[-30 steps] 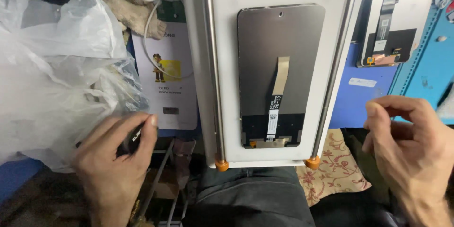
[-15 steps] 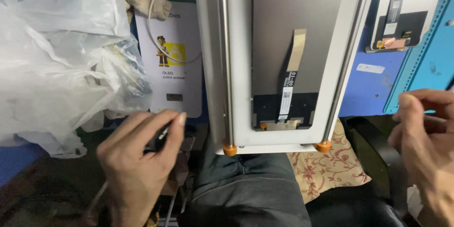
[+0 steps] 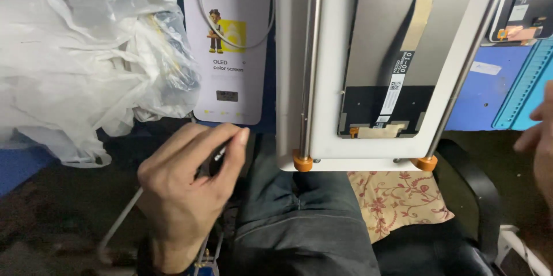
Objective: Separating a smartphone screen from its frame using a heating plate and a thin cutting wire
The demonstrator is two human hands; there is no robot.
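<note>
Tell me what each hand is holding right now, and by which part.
The left hand pinches a thin dark tool near its upper end, between thumb and fingers. The right hand, at the frame's edge, appears to hold nothing.

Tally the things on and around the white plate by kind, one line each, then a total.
Phone display panels: 2
Orange end caps: 2
Metal rods: 2
White plates: 1
Plastic bags: 1
Printed cards: 1
Total: 9

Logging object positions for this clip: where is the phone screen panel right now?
In the head view, the phone screen panel lies face down on the white tray, upper right of centre, between its two metal rods.
</note>
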